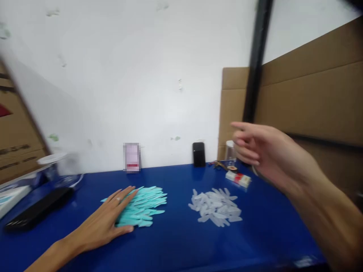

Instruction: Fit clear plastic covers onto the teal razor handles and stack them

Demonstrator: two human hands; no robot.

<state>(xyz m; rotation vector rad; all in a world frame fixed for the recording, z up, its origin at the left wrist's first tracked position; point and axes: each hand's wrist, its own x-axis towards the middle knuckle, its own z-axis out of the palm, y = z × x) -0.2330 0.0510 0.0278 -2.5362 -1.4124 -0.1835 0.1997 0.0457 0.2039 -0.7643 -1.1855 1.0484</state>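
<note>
A loose pile of slim turquoise plastic sticks [147,206] lies on the blue table. My left hand [104,223] rests palm down over the pile's left side, fingers stretched out and thumb apart, with a ring on one finger. To the right is a separate heap of short, translucent whitish strips [217,207], with no hand touching it. My right hand [258,149] is raised above the table's right side, slightly blurred. Its index finger points left while the other fingers curl loosely, and I see nothing held in it.
Against the white wall lean a blurred-out pink card [132,158] and a black phone [199,154]. Back right are a red-and-white small box [238,179], keys [219,165] and a clear cup [230,155]. A black case [39,207] lies left. Cardboard [312,90] walls the right side.
</note>
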